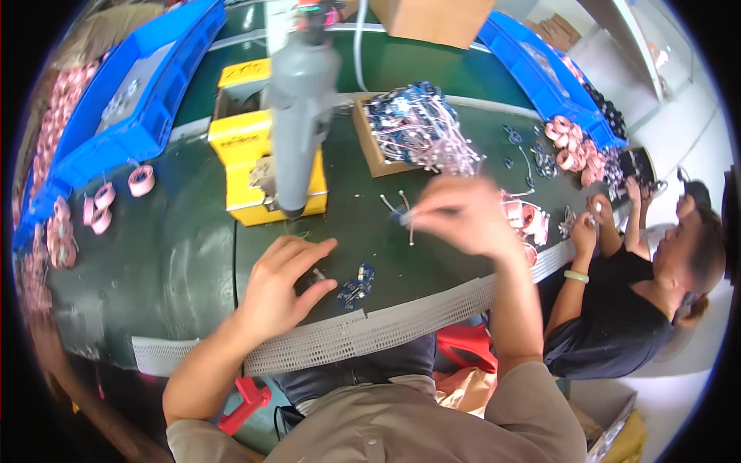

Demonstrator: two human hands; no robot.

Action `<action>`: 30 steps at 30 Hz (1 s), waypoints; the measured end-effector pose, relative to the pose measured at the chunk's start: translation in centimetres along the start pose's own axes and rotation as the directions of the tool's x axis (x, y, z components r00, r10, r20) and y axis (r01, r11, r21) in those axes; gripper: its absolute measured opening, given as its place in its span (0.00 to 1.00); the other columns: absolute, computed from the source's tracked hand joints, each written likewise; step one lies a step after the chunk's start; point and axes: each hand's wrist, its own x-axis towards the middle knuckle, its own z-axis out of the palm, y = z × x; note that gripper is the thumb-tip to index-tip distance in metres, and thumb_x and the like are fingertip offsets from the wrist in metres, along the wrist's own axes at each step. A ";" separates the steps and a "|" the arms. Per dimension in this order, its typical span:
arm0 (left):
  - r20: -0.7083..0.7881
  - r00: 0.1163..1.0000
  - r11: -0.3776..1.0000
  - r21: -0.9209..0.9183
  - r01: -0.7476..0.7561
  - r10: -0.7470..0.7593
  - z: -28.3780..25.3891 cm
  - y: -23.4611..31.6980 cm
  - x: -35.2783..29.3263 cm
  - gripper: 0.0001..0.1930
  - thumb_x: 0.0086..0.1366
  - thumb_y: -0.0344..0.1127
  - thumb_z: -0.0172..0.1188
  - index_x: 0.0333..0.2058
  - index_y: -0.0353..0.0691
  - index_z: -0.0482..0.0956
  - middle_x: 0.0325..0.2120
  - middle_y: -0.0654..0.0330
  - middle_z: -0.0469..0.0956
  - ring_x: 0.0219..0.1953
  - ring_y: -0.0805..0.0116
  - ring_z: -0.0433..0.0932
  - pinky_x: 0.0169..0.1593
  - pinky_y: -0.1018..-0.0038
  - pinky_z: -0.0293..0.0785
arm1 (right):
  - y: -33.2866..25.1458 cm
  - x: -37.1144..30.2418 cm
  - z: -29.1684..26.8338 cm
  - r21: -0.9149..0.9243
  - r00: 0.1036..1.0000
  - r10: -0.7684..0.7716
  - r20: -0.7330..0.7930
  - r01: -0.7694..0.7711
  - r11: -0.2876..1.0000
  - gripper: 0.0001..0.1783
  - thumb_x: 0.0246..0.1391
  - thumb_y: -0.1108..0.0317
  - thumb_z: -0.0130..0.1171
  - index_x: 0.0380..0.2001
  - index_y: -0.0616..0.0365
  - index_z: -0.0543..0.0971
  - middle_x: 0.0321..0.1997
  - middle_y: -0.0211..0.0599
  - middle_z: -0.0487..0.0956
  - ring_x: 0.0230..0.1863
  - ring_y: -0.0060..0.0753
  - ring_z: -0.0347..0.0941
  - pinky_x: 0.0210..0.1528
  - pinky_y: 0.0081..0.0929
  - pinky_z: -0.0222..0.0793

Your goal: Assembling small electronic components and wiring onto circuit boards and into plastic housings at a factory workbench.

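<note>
I see the right hand (467, 216) pinching a blurred wired piece (401, 217); best unstrained; left hand (274, 285) parted, blue circuit boards (358, 286) beside thumb

A long green workbench (170, 270) fills the room's middle, its glossy surface catching pale glare near its left end. A light grey perforated strip (309, 343) runs along the bench's near edge, and a red plastic seat (469, 347) shows just below that edge. To the right of the bench rises a whitish wall (675, 135), with a pale slanting beam (637, 46) in front of it. Pale floor (687, 390) lies beyond the bench's near right corner. The light is bright.
</note>
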 end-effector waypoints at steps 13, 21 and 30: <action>0.166 0.984 0.998 -0.004 0.070 -0.068 -0.7 -1.5 -0.2 0.13 0.52 0.24 0.70 0.38 0.38 0.84 0.34 0.56 0.79 0.36 0.58 0.79 0.43 0.69 0.77 | -1.1 -0.3 3.7 -0.422 0.965 0.197 -0.173 -0.253 0.870 0.13 0.50 0.61 0.70 0.35 0.59 0.84 0.38 0.41 0.82 0.35 0.45 0.79 0.38 0.35 0.75; 0.244 0.919 0.795 -0.463 0.392 -0.311 0.1 -2.3 0.4 0.14 0.66 0.21 0.59 0.49 0.35 0.82 0.39 0.61 0.79 0.35 0.75 0.79 0.43 0.78 0.77 | 0.5 0.8 7.0 -0.432 0.965 0.214 -0.151 -0.259 0.864 0.04 0.54 0.73 0.63 0.31 0.62 0.80 0.31 0.40 0.79 0.34 0.44 0.79 0.36 0.36 0.73; 0.240 0.863 0.575 -0.662 0.481 -0.445 0.9 -2.2 0.3 0.10 0.67 0.24 0.59 0.47 0.31 0.79 0.37 0.61 0.82 0.37 0.77 0.80 0.44 0.78 0.78 | -4.4 0.6 9.3 0.609 0.944 0.305 0.128 -0.317 0.727 0.19 0.59 0.78 0.62 0.54 0.62 0.75 0.31 0.31 0.81 0.32 0.18 0.78 0.35 0.19 0.76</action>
